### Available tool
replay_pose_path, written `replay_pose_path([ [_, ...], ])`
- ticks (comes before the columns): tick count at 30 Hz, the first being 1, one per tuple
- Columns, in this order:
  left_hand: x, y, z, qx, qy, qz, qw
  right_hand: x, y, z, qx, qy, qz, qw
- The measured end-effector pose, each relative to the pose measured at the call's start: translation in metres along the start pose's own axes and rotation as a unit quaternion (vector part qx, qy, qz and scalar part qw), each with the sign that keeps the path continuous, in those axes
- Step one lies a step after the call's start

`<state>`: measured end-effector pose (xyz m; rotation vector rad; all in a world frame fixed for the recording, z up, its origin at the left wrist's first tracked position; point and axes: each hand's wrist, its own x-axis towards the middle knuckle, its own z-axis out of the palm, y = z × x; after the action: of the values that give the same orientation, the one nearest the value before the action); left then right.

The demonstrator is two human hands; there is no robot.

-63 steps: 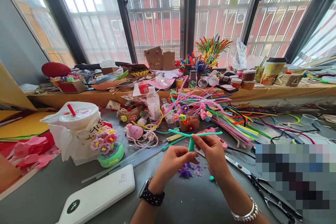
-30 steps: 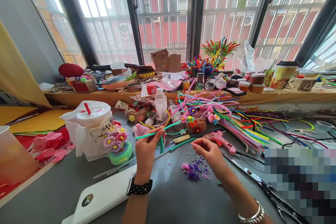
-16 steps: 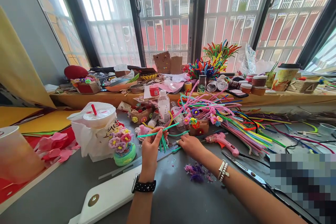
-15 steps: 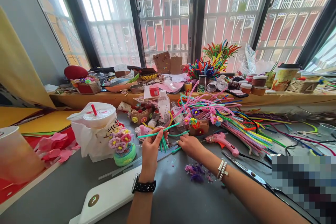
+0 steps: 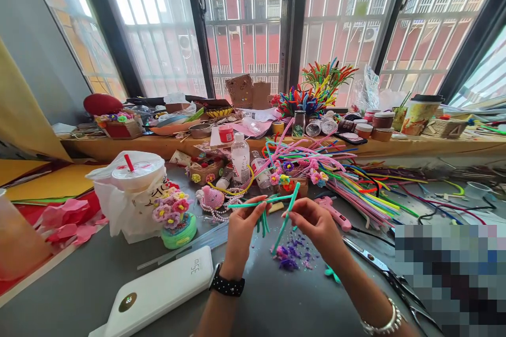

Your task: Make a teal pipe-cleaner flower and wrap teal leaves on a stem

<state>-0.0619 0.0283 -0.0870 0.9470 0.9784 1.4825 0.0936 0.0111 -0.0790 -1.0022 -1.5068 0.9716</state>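
My left hand [image 5: 243, 231] pinches a small bundle of teal pipe cleaners [image 5: 258, 207], with one long strand sticking out to both sides and short ends hanging down. My right hand [image 5: 316, 224] pinches a separate teal pipe cleaner [image 5: 286, 215] that slants up and down between the hands. Both hands hover just above the grey table [image 5: 276, 300], over a little heap of purple fuzz scraps [image 5: 290, 258]. A black watch is on my left wrist, a silver bracelet on my right.
A white power bank [image 5: 154, 292] lies front left. A lidded drink in a plastic bag [image 5: 126, 189], a green flower pot craft [image 5: 176, 221], a pink glue gun [image 5: 332, 211], scissors [image 5: 379, 266] and a sprawl of coloured pipe cleaners [image 5: 356, 184] surround the hands. The windowsill holds cluttered craft supplies.
My right hand reached forward to the table, took up a single teal pipe cleaner and drew it back toward my left hand, which kept holding the teal bundle.
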Motion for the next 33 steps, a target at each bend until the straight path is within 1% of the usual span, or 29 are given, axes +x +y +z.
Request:
replay_pose_path([
  [2,-0.004,-0.006,0.009,0.017,-0.032,-0.014,0.999,0.002,0.001,0.000,-0.045,0.034,-0.017,0.998],
  [5,-0.009,-0.011,0.019,0.043,-0.081,-0.023,0.996,0.004,0.003,-0.003,-0.159,0.104,-0.058,0.980],
  [6,-0.010,-0.012,0.022,0.048,-0.096,-0.024,0.994,0.004,0.003,-0.004,-0.183,0.119,-0.066,0.974],
  [8,-0.013,-0.013,0.025,0.050,-0.121,-0.030,0.991,0.004,0.004,-0.007,-0.202,0.130,-0.075,0.968],
  [11,-0.015,-0.014,0.028,0.040,-0.143,-0.052,0.988,0.002,0.005,-0.008,-0.188,0.127,-0.072,0.971],
  [16,-0.014,-0.017,0.026,0.019,-0.179,-0.073,0.981,0.001,0.005,-0.009,-0.131,0.134,-0.047,0.981],
  [21,-0.015,-0.014,0.026,0.019,-0.193,-0.083,0.977,0.003,0.009,-0.011,-0.087,0.140,-0.019,0.986],
  [25,-0.016,-0.013,0.027,0.032,-0.195,-0.082,0.977,0.004,0.011,-0.011,-0.070,0.145,-0.017,0.987],
  [29,-0.015,-0.013,0.027,0.012,-0.202,-0.092,0.975,0.005,0.011,-0.012,-0.057,0.148,-0.019,0.987],
  [31,-0.015,-0.011,0.027,0.006,-0.219,-0.105,0.970,0.006,0.011,-0.014,-0.052,0.134,-0.008,0.990],
  [33,-0.015,-0.008,0.026,0.002,-0.228,-0.124,0.966,0.008,0.010,-0.018,-0.042,0.092,0.020,0.995],
])
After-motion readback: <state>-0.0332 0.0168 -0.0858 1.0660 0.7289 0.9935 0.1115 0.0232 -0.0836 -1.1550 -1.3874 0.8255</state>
